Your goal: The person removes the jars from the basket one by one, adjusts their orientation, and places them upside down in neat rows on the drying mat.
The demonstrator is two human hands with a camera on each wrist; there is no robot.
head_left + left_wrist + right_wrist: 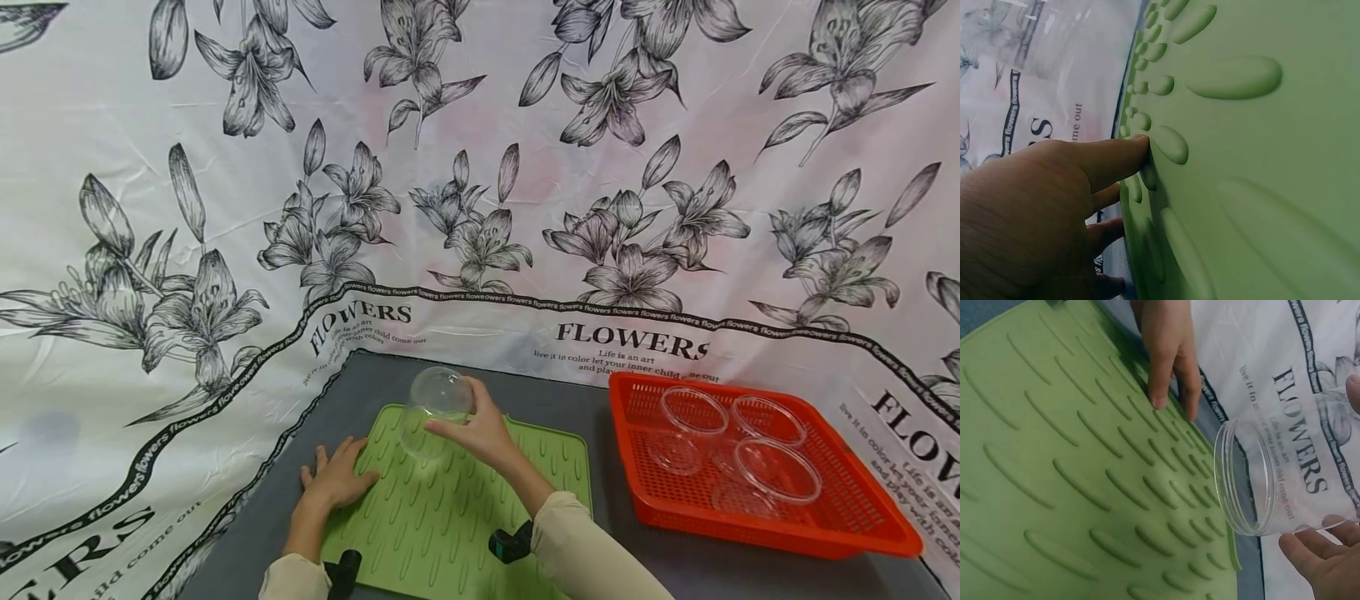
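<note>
My right hand [483,429] grips a clear plastic jar [1244,478], thumb on one side and fingers on the other. The jar is tilted above the far left part of a green ribbed mat [450,525], its threaded open rim facing down toward the mat in the right wrist view. My left hand [337,477] rests at the mat's left edge. Its thumb [1125,156] lies on the mat's raised ribs, while the other fingers spread past the edge over the grey table.
To the right of the mat stands a red perforated basket [750,533] with several clear plastic jars [780,475] in it. A white flower-printed sheet [480,342] rises behind and at the left of the grey table [600,467].
</note>
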